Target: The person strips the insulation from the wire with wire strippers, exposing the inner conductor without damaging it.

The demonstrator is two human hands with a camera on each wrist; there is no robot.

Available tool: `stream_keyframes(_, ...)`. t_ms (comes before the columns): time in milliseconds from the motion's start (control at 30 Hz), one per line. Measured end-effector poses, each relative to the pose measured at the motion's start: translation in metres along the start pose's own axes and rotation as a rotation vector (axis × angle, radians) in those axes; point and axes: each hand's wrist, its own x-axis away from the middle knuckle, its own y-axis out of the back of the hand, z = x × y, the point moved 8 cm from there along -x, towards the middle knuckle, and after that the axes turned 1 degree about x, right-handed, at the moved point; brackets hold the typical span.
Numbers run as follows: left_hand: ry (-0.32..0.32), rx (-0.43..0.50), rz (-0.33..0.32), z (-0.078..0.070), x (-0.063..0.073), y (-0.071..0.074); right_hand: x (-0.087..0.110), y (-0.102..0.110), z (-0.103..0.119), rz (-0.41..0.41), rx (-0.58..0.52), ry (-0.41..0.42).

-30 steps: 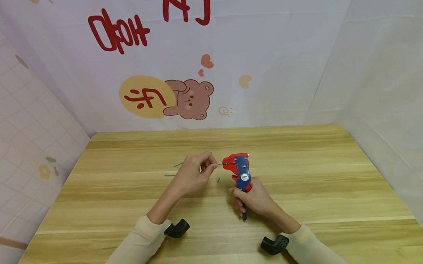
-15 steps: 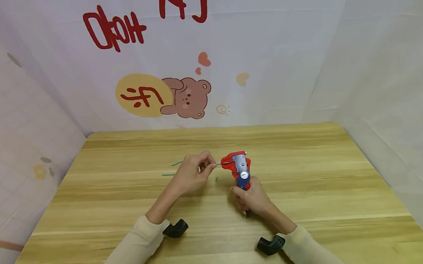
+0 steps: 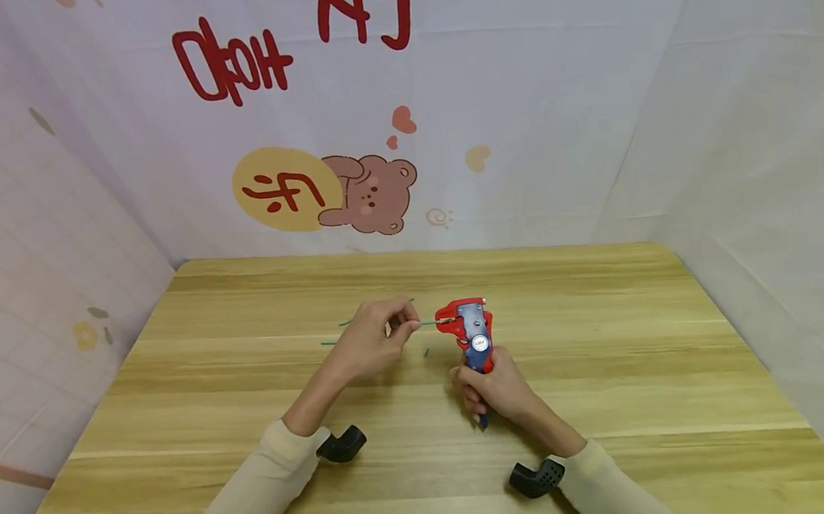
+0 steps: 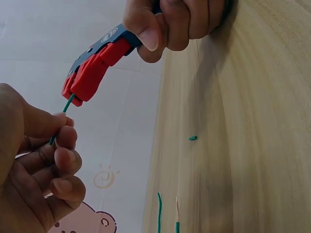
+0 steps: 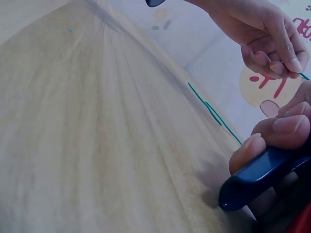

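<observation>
My left hand [image 3: 375, 336] pinches a green wire [image 4: 69, 103] between thumb and fingertips, above the table. The wire's far end enters the red jaws of a red and blue wire stripper [image 3: 472, 325], so its tip is hidden. My right hand [image 3: 498, 383] grips the stripper by its blue handles [image 5: 257, 177], fingers wrapped round them. Beneath the left hand, green wires [image 4: 159, 213] lie on the table; one shows a bare copper end [image 4: 178, 208]. A short green scrap [image 3: 427, 353] lies between the hands.
The wood-grain table [image 3: 607, 338] meets a printed cloth backdrop [image 3: 531, 102] at its back edge. Black wrist devices [image 3: 343, 444] are worn at both cuffs. Another tiny green bit [image 5: 70, 29] lies farther off in the right wrist view.
The stripper has shifted slightly right and tilted a little in my right hand. A bit more green wire shows between its jaws and my left fingertips. The left hand has barely moved.
</observation>
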Motion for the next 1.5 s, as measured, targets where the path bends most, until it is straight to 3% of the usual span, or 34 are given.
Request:
stream_keyframes(1033,-0.005,0.014,0.007,0.0008,0.0023,-0.0045,-0.0027,-0.0023,0.0027,0.05,0.057,0.057)
stream_keyframes(1500,0.009,-0.004,0.028,0.004,0.0017,-0.0028,-0.0033,-0.0008,-0.0027,0.05,0.059,0.032)
